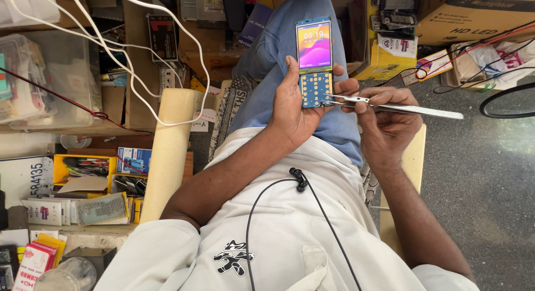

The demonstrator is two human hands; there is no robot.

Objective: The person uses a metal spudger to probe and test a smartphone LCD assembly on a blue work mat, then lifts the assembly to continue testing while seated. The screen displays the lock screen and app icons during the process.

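Observation:
My left hand (pixel 295 104) grips a small phone (pixel 315 61) with its casing off: a lit colourful screen above and a bare blue keypad board with gold contacts below. It is held over my lap, above my blue jeans (pixel 290 51). My right hand (pixel 384 121) pinches silver metal tweezers (pixel 401 106), whose tips touch the right side of the keypad board. A black earphone cable (pixel 301 182) hangs down my white shirt.
White cables (pixel 128 62) loop over a cream cylinder-shaped chair arm (pixel 170 152) on the left. Cluttered boxes, packets and tool trays (pixel 83 182) fill the left side. Cardboard boxes (pixel 468 18) and a yellow box (pixel 384 60) stand behind. Grey floor (pixel 490 185) lies to the right.

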